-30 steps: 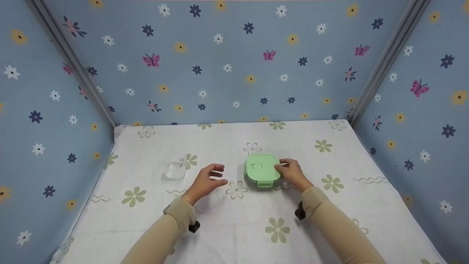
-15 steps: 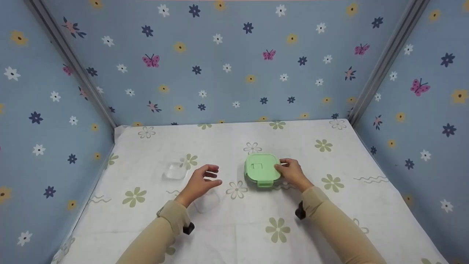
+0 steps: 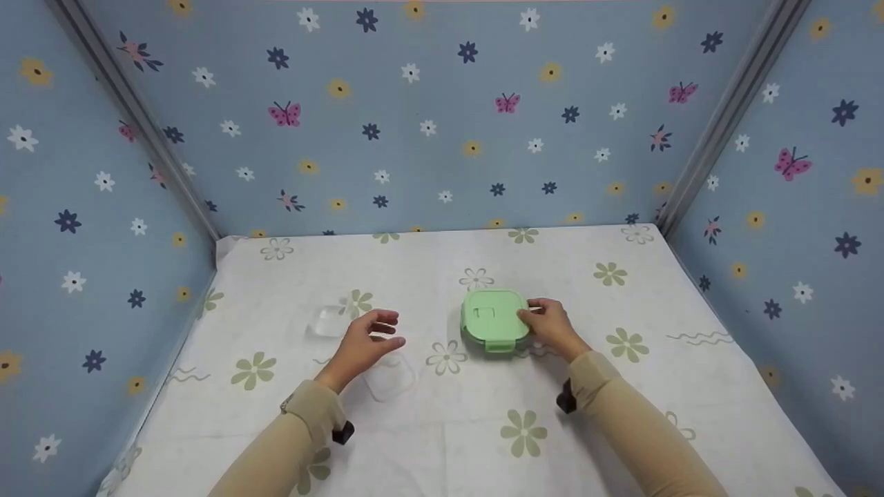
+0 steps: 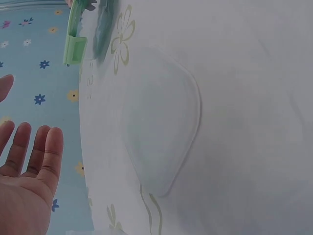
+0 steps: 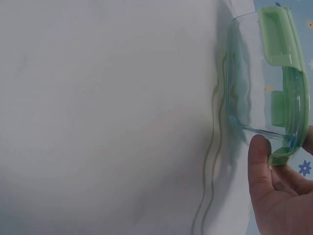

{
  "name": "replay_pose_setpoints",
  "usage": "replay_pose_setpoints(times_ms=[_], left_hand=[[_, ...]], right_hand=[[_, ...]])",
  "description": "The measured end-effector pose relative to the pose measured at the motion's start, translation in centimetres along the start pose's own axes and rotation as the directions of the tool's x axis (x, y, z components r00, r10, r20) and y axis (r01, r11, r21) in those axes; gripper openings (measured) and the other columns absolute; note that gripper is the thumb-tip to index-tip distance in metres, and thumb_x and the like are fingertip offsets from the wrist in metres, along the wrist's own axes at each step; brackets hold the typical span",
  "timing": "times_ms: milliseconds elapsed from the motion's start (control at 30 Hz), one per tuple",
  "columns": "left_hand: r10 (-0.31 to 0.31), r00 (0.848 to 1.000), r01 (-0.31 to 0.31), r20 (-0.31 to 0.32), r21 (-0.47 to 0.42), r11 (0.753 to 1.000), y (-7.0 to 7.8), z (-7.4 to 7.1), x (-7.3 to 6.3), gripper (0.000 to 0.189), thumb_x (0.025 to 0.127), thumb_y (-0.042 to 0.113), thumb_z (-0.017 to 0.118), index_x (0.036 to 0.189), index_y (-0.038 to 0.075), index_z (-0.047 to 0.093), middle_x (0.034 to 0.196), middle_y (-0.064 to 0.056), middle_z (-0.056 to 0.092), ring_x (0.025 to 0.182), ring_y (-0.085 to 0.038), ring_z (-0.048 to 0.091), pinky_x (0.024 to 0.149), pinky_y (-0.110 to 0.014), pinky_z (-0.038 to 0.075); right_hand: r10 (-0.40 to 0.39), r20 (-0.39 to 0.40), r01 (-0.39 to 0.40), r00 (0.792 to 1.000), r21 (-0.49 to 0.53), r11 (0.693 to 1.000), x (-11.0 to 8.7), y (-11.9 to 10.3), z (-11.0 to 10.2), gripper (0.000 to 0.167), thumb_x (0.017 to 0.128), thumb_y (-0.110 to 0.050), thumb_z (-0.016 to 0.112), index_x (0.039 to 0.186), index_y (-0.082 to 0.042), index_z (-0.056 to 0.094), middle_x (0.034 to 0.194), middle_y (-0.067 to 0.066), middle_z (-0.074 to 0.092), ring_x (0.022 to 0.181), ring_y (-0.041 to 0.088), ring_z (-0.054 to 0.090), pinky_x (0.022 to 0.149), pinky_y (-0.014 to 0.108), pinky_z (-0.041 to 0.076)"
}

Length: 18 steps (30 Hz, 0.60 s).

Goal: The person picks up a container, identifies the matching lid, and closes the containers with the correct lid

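A glass food container with a green clip lid stands on the table, right of the middle. My right hand grips its right side, thumb on the lid's edge and fingers against the side below. Over the table to the left, my left hand holds nothing, its fingers spread and loosely bent. Just below that hand lies a flat, clear, rounded-square lid, seen large in the left wrist view. Behind the left hand sits a small clear plastic-looking box, partly covered by the hand.
A white cloth with green flower prints covers the table. Blue flowered panels rise at the back and both sides, with grey metal posts in the corners.
My left hand has drifted left, away from the green-lidded container, uncovering the clear lid and partly covering the clear box. The right hand and the food container have stayed in place.
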<state>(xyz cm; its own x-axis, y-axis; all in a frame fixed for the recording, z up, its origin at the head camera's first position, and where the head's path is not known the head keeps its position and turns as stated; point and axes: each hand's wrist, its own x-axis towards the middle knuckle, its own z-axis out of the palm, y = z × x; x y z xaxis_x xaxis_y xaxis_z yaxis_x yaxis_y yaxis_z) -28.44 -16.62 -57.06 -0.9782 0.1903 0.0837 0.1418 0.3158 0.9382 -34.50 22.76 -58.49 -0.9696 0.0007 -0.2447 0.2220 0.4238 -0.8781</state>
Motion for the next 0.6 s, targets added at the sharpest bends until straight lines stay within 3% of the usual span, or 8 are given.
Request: replay_pose_setpoints(times_ms=[267, 600], left_hand=[[0.008, 0.999, -0.007, -0.053, 0.02, 1.0, 0.1, -1.2, -0.4, 0.043, 0.093, 0.006, 0.083, 0.133, -0.002, 0.067, 0.129, -0.022, 0.068, 0.119, -0.037, 0.069, 0.1, -0.041, 0.059], [0.02, 0.994, -0.015, -0.111, 0.046, 0.999, 0.4, -2.7, -0.8, 0.042, 0.093, 0.005, 0.083, 0.132, -0.002, 0.068, 0.129, -0.022, 0.069, 0.119, -0.037, 0.068, 0.097, -0.034, 0.058]], right_hand=[[-0.007, 0.007, 0.007, 1.0, -0.007, 1.0, 0.0, 0.0, -0.1, 0.055, 0.11, -0.024, 0.064, 0.154, 0.008, 0.052, 0.143, 0.029, 0.063, 0.123, 0.03, 0.067, 0.094, 0.032, 0.061], [0.012, 0.011, -0.012, 1.0, -0.018, 1.0, 0.0, -0.1, -0.1, 0.053, 0.111, -0.024, 0.064, 0.153, 0.006, 0.053, 0.141, 0.026, 0.065, 0.121, 0.028, 0.068, 0.097, 0.035, 0.061]])
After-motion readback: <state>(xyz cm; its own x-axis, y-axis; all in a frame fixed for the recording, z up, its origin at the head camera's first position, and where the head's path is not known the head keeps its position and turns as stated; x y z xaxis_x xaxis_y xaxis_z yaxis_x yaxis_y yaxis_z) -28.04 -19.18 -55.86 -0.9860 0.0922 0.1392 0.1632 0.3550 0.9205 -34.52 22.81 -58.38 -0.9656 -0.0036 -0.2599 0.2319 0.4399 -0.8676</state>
